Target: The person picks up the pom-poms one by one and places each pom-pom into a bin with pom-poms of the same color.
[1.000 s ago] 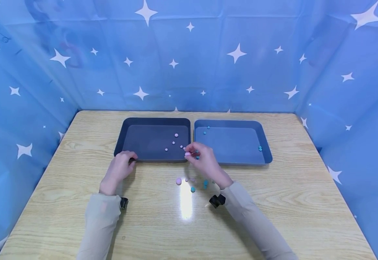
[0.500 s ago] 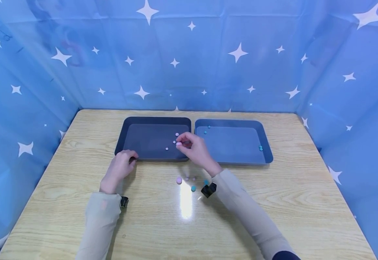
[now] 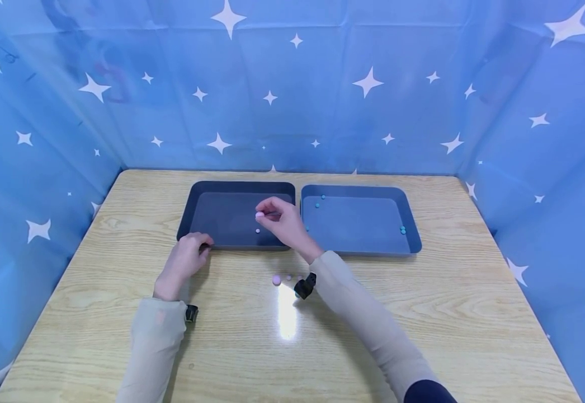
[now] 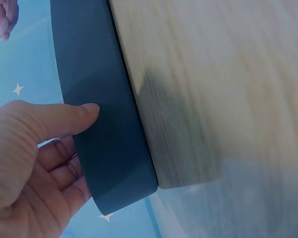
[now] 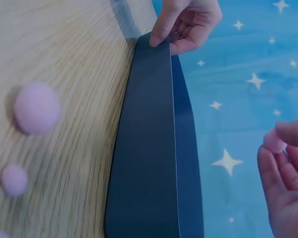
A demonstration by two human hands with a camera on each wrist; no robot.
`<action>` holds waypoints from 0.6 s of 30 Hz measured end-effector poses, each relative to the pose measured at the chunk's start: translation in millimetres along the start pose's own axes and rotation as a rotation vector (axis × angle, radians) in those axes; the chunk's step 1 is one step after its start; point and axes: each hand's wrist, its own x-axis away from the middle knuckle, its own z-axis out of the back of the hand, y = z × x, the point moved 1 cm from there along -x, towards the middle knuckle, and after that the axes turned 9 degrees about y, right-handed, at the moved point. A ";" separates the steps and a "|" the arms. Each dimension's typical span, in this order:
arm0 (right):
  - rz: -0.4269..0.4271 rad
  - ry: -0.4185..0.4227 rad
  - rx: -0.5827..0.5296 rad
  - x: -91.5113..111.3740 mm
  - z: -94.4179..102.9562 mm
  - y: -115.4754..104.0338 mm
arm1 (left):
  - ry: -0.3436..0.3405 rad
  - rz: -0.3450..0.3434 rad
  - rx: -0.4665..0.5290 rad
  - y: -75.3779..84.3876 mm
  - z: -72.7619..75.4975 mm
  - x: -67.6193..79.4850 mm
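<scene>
Table (image 3: pixel 232 336): we see loose pink balls (image 3: pixel 276 280);
Left hand (image 3: pixel 185 258): we grip the dark tray (image 3: pixel 222 215) at its near wall;
Right hand (image 3: pixel 287 225): we pinch 1 pink ball (image 3: pixel 259 215) above the dark tray;
Blue tray (image 3: pixel 358 221): teal balls (image 3: pixel 403 231) inside.

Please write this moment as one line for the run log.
right hand: pinches pink ball above dark tray; left hand: grips that tray's near wall; blue tray: holds teal balls; table: more pink balls

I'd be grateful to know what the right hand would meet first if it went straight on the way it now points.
The right hand, pinching a pink ball, would probably meet the dark tray's far wall; if too high, the blue curtain beyond. Its height is unclear.
</scene>
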 end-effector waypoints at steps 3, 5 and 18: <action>-0.016 0.020 -0.005 -5.0 -5.1 0.5 | -0.002 0.002 0.002 -0.1 -0.3 0.3; -0.034 0.028 -0.011 -8.2 -8.2 0.6 | 0.000 0.007 0.001 -0.5 -0.4 0.3; -0.168 0.052 -0.051 -23.8 -25.9 6.7 | 0.004 -0.001 0.000 -0.2 -0.4 0.2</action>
